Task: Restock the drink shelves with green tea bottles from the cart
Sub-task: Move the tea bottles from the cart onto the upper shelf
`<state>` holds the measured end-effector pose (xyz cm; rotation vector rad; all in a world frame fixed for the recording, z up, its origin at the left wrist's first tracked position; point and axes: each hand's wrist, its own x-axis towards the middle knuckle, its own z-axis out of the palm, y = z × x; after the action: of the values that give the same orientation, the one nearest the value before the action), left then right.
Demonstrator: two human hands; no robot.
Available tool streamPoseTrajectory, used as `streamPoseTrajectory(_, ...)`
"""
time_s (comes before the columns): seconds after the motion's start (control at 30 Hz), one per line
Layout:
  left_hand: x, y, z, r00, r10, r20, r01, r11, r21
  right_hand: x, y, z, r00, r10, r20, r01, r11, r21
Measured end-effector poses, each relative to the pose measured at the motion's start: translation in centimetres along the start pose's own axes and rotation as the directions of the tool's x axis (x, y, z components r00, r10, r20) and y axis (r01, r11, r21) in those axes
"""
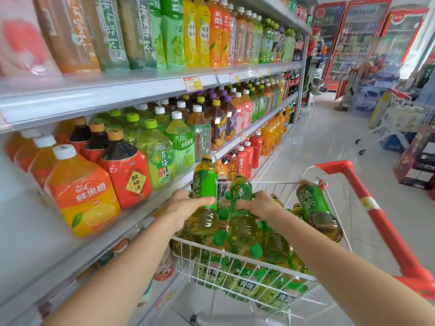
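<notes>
Both forearms reached forward from the near edge, out over the cart point(270, 183). The left hand point(186, 205) was palm inward, its grip wrapped round the label of the left bottle point(205, 184), fingers curled across the front. The right hand point(259, 205) mirrored it, its grip curled round the middle of the right bottle point(240, 196) from the right side. Both bottles stood nearly upright above the pile point(273, 245) of green tea bottles in the cart, long axes vertical, caps up, the left one raised higher. Just beyond, a third bottle point(317, 208) lay tilted against the cart's right rim, cap pointing up and away. The shelves point(117, 90) of drinks ran along the left, beside the cart.
</notes>
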<state>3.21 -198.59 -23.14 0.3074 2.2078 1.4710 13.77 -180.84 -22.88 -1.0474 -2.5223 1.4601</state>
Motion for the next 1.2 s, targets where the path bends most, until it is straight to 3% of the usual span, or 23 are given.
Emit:
streamPoseTrajectory(0.1,-2.2,2.4,-1.5,0.982,0.157,-0.109,-0.17,0.978,-0.121,-2.0,-3.1,-1.5,0.976,-0.209,-0.061,0.218,0.952,0.214)
streamPoseTrajectory(0.17,-4.2,4.3,-3.3,0.942,0.252,-0.222,-0.279,0.955,-0.098,-3.8,-5.8,-2.1,0.934,-0.348,-0.084,0.355,0.87,0.342)
streamPoseTrajectory(0.3,-9.3,7.7,-8.3,0.795,0.453,-0.404,-0.475,0.879,0.052,-8.3,-12.0,-2.2,0.781,-0.613,-0.115,0.604,0.698,0.385)
streamPoseTrajectory(0.5,-18.7,12.3,-16.3,0.529,0.608,-0.592,-0.611,0.757,0.231,-13.8,-21.5,-0.1,0.577,-0.815,-0.054,0.726,0.481,0.491)
streamPoseTrajectory(0.67,-25.1,12.8,-22.7,0.374,0.547,-0.749,-0.488,0.803,0.342,-17.4,-27.7,4.9,0.425,-0.904,0.041,0.689,0.352,0.634)
streamPoseTrajectory(0.83,-29.7,11.2,-27.7,0.251,0.438,-0.863,-0.332,0.877,0.349,-20.6,-32.6,10.3,0.312,-0.936,0.164,0.609,0.329,0.722)
streamPoseTrajectory(0.97,-31.2,10.3,-31.1,0.173,0.395,-0.902,-0.219,0.909,0.356,-22.3,-36.6,12.8,0.299,-0.935,0.189,0.567,0.333,0.753)
streamPoseTrajectory(1.2,-30.3,10.5,-33.3,0.054,0.392,-0.918,0.053,0.917,0.395,-21.4,-41.8,16.3,0.3,-0.95,0.084,0.526,0.238,0.817)
